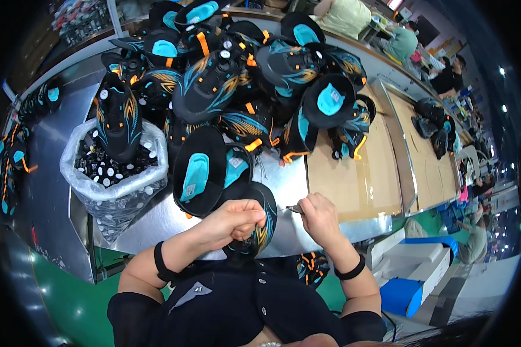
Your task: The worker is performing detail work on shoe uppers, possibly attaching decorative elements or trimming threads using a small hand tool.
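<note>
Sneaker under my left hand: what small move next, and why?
Perhaps ease the small dark tool in your right hand toward your left hand: its tip points that way, the hands are apart, and the left is closed above the sneaker.

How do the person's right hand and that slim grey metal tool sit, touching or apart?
Touching. The head view shows the right hand closed around one end of the slim grey metal tool, its dark tip pointing toward the left hand.

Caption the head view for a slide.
Left hand over a black shoe, right hand holding a small tool, shoes piled beyond.
</note>
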The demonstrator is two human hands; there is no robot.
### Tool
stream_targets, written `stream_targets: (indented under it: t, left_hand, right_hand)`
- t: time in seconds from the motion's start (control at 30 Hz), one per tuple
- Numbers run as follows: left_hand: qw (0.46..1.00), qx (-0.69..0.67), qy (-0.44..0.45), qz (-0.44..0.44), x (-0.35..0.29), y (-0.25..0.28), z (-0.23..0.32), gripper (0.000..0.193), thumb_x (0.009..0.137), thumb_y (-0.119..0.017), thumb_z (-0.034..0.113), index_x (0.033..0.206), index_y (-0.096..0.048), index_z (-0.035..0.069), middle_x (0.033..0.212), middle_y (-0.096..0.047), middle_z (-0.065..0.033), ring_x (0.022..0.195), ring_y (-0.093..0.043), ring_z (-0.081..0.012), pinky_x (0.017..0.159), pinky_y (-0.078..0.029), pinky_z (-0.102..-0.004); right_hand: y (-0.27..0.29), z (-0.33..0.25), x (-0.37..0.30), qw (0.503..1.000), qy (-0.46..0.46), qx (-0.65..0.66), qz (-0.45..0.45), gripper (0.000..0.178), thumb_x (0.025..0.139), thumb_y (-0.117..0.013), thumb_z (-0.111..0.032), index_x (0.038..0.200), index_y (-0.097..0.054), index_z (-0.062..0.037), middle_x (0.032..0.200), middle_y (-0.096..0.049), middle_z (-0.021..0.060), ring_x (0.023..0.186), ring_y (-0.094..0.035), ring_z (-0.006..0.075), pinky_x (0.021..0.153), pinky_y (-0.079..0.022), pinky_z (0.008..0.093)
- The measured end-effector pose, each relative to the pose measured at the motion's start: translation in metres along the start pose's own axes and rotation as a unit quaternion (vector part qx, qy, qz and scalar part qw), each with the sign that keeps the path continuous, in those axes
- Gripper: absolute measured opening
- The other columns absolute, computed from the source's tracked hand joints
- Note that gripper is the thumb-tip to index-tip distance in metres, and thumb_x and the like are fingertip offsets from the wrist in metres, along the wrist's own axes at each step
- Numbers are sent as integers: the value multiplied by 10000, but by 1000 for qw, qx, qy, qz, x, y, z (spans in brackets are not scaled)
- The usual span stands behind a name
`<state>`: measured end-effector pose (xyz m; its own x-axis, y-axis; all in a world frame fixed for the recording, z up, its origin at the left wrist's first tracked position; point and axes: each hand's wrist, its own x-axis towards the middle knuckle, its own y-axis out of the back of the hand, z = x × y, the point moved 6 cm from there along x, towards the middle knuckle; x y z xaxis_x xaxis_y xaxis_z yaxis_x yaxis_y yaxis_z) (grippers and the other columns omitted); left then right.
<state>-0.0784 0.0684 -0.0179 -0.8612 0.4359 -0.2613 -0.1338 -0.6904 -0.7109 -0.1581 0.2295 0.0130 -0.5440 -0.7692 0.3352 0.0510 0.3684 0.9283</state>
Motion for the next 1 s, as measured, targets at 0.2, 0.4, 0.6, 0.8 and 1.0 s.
stream_targets:
  t: [0.2, 0.4, 0.6, 0.8, 1.0]
  left_hand:
    - [998, 0, -46, 33, -10, 2, 9, 169, 966, -499, 177, 885, -535, 33, 560, -379, 47, 469, -338, -51, 464, -269, -213]
    - [982, 20, -171, 83, 11, -10, 19, 155, 987, -463, 224, 966, -540, 91, 1024, -631, -93, 752, -548, -109, 695, -447, -243]
    - [952, 74, -159, 250, 7, 12, 29, 146, 974, -471, 181, 958, -521, 45, 825, -584, -38, 561, -494, -53, 536, -402, -197]
    - [922, 297, -158, 191, 16, 2, 25, 113, 876, -631, 105, 912, -649, -1, 688, -591, 33, 602, -464, 9, 529, -370, -189]
    - [943, 292, -111, 113, 24, -4, 19, 114, 888, -618, 80, 940, -657, -14, 705, -593, 6, 552, -471, -19, 497, -352, -175]
  right_hand:
    - [1, 6, 5, 997, -15, 65, 40, 106, 769, -638, -95, 838, -565, -61, 696, -499, 71, 663, -523, 259, 571, -427, 349]
    - [7, -64, 23, 981, 65, 183, 24, 266, 743, -707, -83, 976, -588, -38, 818, -576, 105, 732, -593, 257, 658, -479, 315]
    - [-31, -20, 12, 716, -238, 653, 66, 113, 914, -563, -98, 895, -623, -5, 715, -584, 15, 608, -485, 63, 565, -370, 196]
    - [10, 19, 0, 779, -365, 474, 187, 127, 904, -577, -69, 982, -634, 13, 761, -624, 51, 647, -540, 95, 591, -403, 215]
    - [27, -26, 16, 982, 3, 154, 112, 354, 573, -625, 104, 907, -590, -8, 839, -619, 121, 734, -586, 295, 634, -473, 346]
